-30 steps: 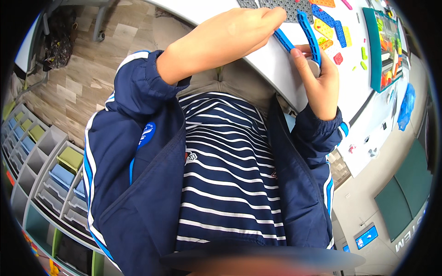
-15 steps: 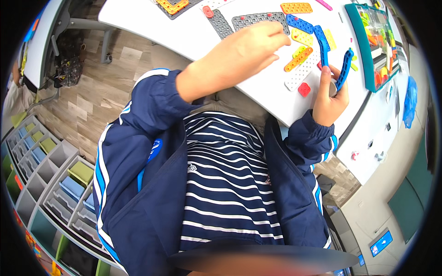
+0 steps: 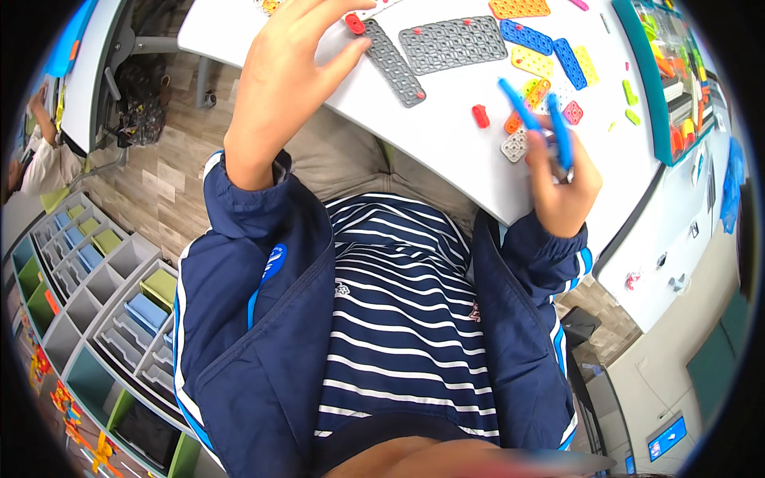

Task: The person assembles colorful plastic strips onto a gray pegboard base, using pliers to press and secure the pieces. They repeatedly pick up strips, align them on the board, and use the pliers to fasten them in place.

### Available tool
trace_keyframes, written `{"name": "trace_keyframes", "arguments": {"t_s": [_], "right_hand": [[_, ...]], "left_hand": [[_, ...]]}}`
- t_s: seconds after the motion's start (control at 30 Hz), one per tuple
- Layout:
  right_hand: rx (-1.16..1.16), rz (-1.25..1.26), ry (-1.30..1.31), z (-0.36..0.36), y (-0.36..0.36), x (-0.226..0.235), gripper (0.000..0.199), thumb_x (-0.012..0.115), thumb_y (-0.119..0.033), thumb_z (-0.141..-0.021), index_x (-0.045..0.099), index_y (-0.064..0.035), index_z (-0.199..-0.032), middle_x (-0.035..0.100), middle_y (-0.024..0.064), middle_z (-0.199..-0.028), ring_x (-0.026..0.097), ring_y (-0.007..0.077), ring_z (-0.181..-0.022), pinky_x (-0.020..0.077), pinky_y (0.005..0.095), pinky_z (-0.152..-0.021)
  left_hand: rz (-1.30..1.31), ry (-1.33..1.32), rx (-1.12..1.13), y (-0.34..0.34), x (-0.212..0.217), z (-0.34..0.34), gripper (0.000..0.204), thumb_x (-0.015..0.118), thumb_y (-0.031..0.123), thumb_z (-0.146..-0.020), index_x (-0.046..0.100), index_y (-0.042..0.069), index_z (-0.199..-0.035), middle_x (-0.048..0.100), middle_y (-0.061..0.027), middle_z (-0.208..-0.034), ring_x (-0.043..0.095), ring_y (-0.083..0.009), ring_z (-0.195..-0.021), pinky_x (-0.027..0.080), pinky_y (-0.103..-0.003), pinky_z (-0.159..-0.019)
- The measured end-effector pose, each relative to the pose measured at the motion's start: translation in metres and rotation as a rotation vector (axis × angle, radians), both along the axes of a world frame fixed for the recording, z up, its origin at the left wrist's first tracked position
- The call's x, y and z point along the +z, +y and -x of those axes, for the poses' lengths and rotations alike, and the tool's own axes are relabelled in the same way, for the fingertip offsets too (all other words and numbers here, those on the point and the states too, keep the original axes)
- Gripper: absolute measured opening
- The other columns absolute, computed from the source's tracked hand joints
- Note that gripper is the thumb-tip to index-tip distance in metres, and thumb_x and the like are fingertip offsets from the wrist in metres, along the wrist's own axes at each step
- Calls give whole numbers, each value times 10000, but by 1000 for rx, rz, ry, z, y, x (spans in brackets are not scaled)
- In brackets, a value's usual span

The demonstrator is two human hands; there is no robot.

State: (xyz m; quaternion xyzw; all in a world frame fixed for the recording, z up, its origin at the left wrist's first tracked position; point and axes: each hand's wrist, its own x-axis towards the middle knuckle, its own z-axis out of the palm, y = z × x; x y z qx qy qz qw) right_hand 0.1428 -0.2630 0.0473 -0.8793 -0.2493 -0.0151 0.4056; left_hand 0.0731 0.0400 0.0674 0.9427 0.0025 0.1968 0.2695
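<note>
My left hand (image 3: 291,76) is spread open over the table's left part, with no object visible in it. Its thumb tip is beside a red connector (image 3: 355,24) and the narrow dark grey perforated strip (image 3: 392,65); some fingertips pass out of view at the top. Closed around a blue two-handled tool (image 3: 564,137), like pliers, is my right hand (image 3: 567,187). Its blurred blue arms point away from me, and a greyish end shows between my fingers. Under and beside the tool lie an orange strip (image 3: 539,93), a whitish perforated piece (image 3: 514,147) and a red square plate (image 3: 573,112).
A wide grey perforated plate (image 3: 453,44), blue strips (image 3: 570,64) and yellow plates (image 3: 531,61) lie farther back. A red connector piece (image 3: 480,116) is near the middle. On the right stands a teal-edged case (image 3: 647,88) of parts. Left, a drawer unit (image 3: 119,311) stands on the floor.
My left hand has moved left, away from the grey plate, and its fingers have spread. In my right hand the blue tool has swung left over the orange strip. The view has shifted slightly.
</note>
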Motion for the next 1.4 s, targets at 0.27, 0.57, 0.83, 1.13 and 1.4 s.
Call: {"name": "trace_keyframes", "arguments": {"t_s": [0.27,0.57,0.83,1.13,1.4], "right_hand": [[275,197,-25,4,2,13,379,775,14,-696,768,-57,-1069,634,74,-767,523,249,-718,444,349,-663],[-116,243,-122,-2,-11,6,193,819,-106,-859,761,-28,-1025,650,100,-762,542,194,-652,427,324,-596],[-10,25,-124,20,26,14,196,830,-97,-847,748,-15,-1004,625,93,-743,576,191,-651,443,314,-607],[-135,118,141,36,17,36,158,780,-146,-891,743,-8,-958,650,85,-678,574,144,-594,467,292,-596],[-43,315,135,49,24,40,175,751,-123,-939,742,33,-1017,681,79,-692,622,97,-643,483,251,-625]], "left_hand": [[12,100,-45,7,-10,12,468,785,91,-818,645,48,-1263,572,-186,-1361,561,-353,-1271,418,-440,-1116],[-15,-124,-82,-5,-40,18,231,771,140,-835,711,89,-1052,637,-72,-941,642,-271,-923,522,-393,-832],[123,-140,-112,-48,-46,13,189,774,159,-835,691,73,-982,629,-59,-897,617,-255,-867,516,-372,-772],[234,-212,-164,-56,-50,12,330,831,123,-791,758,96,-1112,690,-45,-992,631,-234,-936,531,-353,-809],[240,-146,-287,-57,-53,4,264,835,126,-790,764,90,-1041,673,-41,-994,617,-227,-896,527,-338,-768]]}}
